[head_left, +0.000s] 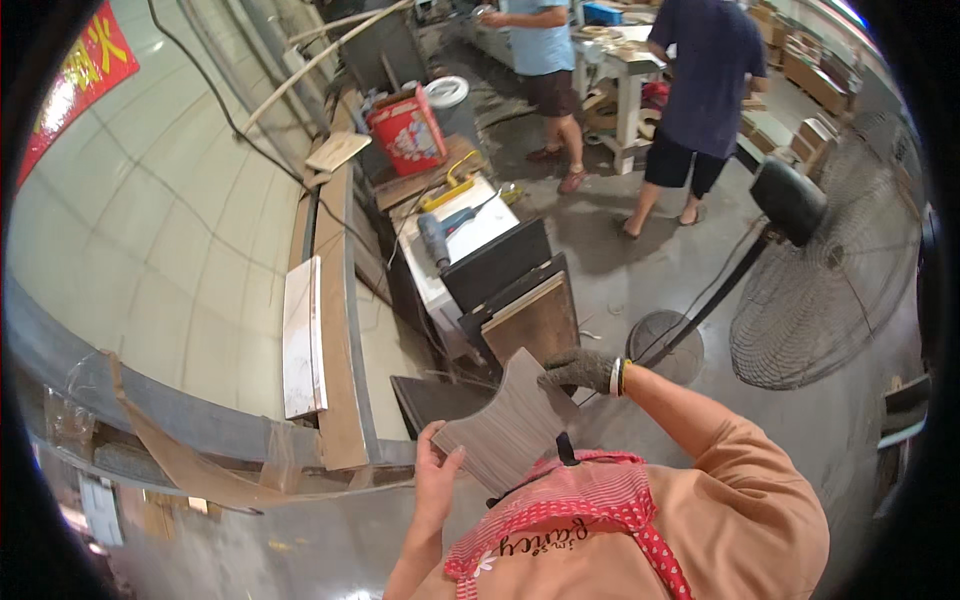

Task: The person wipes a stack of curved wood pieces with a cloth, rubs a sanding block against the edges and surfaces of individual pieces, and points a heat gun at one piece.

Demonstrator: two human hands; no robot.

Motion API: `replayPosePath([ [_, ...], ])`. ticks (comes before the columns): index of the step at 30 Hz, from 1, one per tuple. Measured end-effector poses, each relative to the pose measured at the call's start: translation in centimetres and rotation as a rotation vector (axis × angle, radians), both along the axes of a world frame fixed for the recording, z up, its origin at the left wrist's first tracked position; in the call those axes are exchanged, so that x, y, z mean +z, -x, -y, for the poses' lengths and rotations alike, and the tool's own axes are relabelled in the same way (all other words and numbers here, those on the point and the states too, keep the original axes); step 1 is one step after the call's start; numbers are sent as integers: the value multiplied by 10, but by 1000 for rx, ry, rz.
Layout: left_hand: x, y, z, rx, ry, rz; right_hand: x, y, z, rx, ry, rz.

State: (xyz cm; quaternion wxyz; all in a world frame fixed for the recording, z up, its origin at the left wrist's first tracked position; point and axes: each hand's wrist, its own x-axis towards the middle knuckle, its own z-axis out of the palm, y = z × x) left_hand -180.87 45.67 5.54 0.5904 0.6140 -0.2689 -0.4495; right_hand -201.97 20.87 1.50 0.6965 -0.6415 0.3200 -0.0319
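A grey, streaked panel [515, 425] with a curved, scooped-out edge is held up in front of my apron, tilted toward me. My bare left hand [436, 468] grips its left corner, thumb on the face and fingers at the edge. My right hand [582, 371], in a dark grey work glove, closes on the upper right corner. Its fingertips are partly hidden behind the panel. Just beyond, a brown board [530, 325] and a black board [497, 265] lean against a low white cabinet. A dark flat sheet [435, 402] lies beside the panel, at its left.
A blue-grey power tool [434, 240] and a yellow-handled tool [450, 190] lie on the cabinet. A large floor fan [830, 260] stands at right. Two people stand near a white table [625, 75]. Left are a big pale sheet surface [170, 230] and a white strip [303, 335].
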Motion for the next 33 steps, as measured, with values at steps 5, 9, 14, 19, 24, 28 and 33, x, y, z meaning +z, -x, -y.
replayPosePath([
  [5, -4, -27, -1, 165, -75, 26, -15, -47, 67, 160, 279, 173],
  [9, -9, -45, 6, 229, -75, 63, -12, -74, 153, 281, 1085, 228],
  [14, -14, -50, 15, 222, -170, 213, 19, -138, 250, 132, 295, 105],
  [19, -14, -42, 41, 314, -377, 235, -51, -230, 373, 400, 1178, -1],
  [24, -39, -31, 56, 292, -759, 447, -115, -310, 414, 352, 1133, -260],
  [28, -52, -15, 94, 255, -745, 531, -171, -358, 448, 276, 1165, -265],
  [33, -78, 9, 88, 212, -901, 500, -200, -414, 467, 445, 1353, -210],
])
